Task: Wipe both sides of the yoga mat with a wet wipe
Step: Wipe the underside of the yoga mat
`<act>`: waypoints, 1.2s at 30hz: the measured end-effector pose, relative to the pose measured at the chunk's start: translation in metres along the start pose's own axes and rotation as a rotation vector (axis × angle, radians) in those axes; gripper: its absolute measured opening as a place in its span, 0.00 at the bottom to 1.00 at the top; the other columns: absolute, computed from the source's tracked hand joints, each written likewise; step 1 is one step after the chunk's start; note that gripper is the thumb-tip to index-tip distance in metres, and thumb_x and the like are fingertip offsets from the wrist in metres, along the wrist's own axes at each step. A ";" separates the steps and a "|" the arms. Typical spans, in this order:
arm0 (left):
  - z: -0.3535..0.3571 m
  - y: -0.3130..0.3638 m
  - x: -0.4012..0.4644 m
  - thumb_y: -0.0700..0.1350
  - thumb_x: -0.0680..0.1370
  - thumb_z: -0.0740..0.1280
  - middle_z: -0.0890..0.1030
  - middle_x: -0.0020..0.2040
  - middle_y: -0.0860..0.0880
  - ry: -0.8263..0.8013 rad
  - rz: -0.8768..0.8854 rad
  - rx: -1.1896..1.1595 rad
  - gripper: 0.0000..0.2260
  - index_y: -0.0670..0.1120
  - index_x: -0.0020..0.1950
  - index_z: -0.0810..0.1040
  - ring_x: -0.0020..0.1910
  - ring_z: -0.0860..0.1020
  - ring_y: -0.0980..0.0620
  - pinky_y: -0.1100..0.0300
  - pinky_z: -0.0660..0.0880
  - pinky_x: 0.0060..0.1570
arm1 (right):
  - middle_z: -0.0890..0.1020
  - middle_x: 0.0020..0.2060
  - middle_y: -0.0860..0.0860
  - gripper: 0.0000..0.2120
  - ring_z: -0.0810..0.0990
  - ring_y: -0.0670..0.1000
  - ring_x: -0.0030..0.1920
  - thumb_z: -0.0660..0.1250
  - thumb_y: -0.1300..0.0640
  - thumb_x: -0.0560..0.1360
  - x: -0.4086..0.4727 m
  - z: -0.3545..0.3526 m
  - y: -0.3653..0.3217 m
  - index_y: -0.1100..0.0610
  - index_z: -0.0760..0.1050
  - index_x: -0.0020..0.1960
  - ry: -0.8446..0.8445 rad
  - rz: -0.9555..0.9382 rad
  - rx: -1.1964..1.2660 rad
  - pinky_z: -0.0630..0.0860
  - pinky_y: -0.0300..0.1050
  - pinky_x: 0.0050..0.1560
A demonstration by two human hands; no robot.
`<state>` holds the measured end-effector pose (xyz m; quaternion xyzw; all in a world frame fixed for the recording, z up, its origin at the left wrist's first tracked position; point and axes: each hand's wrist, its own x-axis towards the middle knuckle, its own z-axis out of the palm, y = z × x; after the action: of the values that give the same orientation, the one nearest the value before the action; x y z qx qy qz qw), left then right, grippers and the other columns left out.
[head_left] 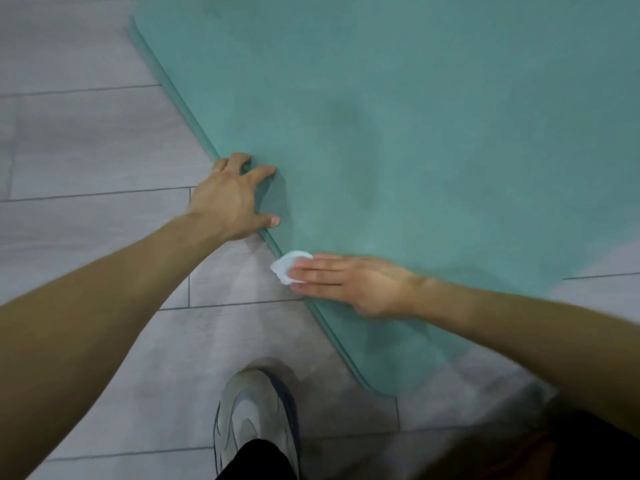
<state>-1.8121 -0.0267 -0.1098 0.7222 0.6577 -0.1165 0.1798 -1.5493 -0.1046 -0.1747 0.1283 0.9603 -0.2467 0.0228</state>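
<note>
Underfoot, the grey plank floor (86, 143) carried everything, its board seams running roughly across the view. Most of the upper and right part of it was covered by the teal yoga mat (415, 116), which lay flat and slanted, its long left edge running from the far left down to a rounded near corner just ahead of the person's feet. A second, thinner lip showed along that left edge, though whether it was a fold or only the mat's thickness could not be told.

At the bottom edge of the floor, near the mat's near corner, a pale grey sneaker (252, 420) stood on the planks with a dark trouser leg (259, 462) above it.

The left hand (232, 199) rested on the mat's left edge about midway along the visible length, fingers spread and bent, their tips pressing on the teal surface while the palm sat over the floor side. The right hand (349, 282) lay lower on the same edge, fingers straight and together, pointing toward the floor and pressing flat.

Under those fingertips sat the white wet wipe (287, 266), bunched small, right on the mat's left edge and poking out beyond the fingertips toward the planks.
</note>
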 end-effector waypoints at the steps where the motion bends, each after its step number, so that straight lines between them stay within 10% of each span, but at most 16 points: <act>1: 0.001 0.000 -0.001 0.67 0.71 0.77 0.61 0.80 0.46 -0.005 0.008 0.009 0.44 0.61 0.83 0.62 0.78 0.62 0.41 0.39 0.73 0.70 | 0.57 0.84 0.51 0.42 0.53 0.49 0.84 0.53 0.69 0.70 -0.003 -0.010 0.015 0.55 0.59 0.84 -0.032 -0.095 -0.011 0.53 0.51 0.84; 7: -0.010 -0.010 0.005 0.59 0.79 0.72 0.67 0.76 0.49 0.016 0.029 -0.025 0.29 0.65 0.79 0.68 0.75 0.66 0.44 0.41 0.74 0.69 | 0.57 0.84 0.55 0.47 0.53 0.55 0.84 0.59 0.77 0.69 0.024 -0.086 0.133 0.55 0.56 0.85 0.352 0.804 0.017 0.47 0.46 0.83; 11: -0.032 -0.024 0.031 0.55 0.79 0.74 0.73 0.65 0.50 -0.030 0.088 -0.078 0.19 0.63 0.69 0.79 0.67 0.73 0.44 0.44 0.75 0.63 | 0.58 0.83 0.55 0.42 0.53 0.54 0.84 0.54 0.68 0.69 0.042 -0.015 0.031 0.58 0.59 0.84 0.153 0.173 -0.011 0.49 0.51 0.84; 14: -0.039 -0.032 0.051 0.54 0.73 0.79 0.74 0.61 0.48 -0.055 0.106 -0.081 0.29 0.58 0.72 0.74 0.64 0.75 0.43 0.45 0.76 0.61 | 0.59 0.83 0.52 0.34 0.54 0.51 0.84 0.55 0.69 0.76 0.020 -0.018 0.016 0.59 0.63 0.82 0.012 -0.236 -0.043 0.53 0.52 0.83; 21: -0.041 -0.043 0.077 0.68 0.62 0.82 0.54 0.84 0.43 -0.028 -0.009 0.057 0.60 0.59 0.85 0.51 0.82 0.55 0.39 0.40 0.61 0.80 | 0.59 0.83 0.56 0.44 0.56 0.56 0.84 0.57 0.75 0.69 0.002 -0.090 0.158 0.56 0.59 0.84 0.503 0.882 0.021 0.55 0.58 0.83; 27: -0.042 -0.046 0.085 0.68 0.59 0.84 0.51 0.86 0.47 -0.101 -0.035 -0.014 0.63 0.61 0.86 0.51 0.83 0.54 0.39 0.41 0.60 0.81 | 0.60 0.83 0.53 0.33 0.54 0.50 0.84 0.55 0.66 0.78 0.029 -0.033 0.045 0.57 0.60 0.83 0.067 -0.019 -0.050 0.52 0.51 0.84; 36: -0.045 -0.040 0.084 0.70 0.58 0.83 0.54 0.85 0.46 -0.080 -0.043 0.044 0.63 0.61 0.85 0.52 0.81 0.58 0.37 0.42 0.63 0.78 | 0.69 0.79 0.56 0.18 0.62 0.53 0.82 0.63 0.52 0.85 0.082 -0.054 0.089 0.60 0.74 0.70 0.498 0.475 0.023 0.56 0.55 0.82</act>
<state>-1.8462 0.0711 -0.1069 0.7063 0.6627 -0.1635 0.1877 -1.6043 0.0152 -0.1777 0.4049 0.8769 -0.2062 -0.1570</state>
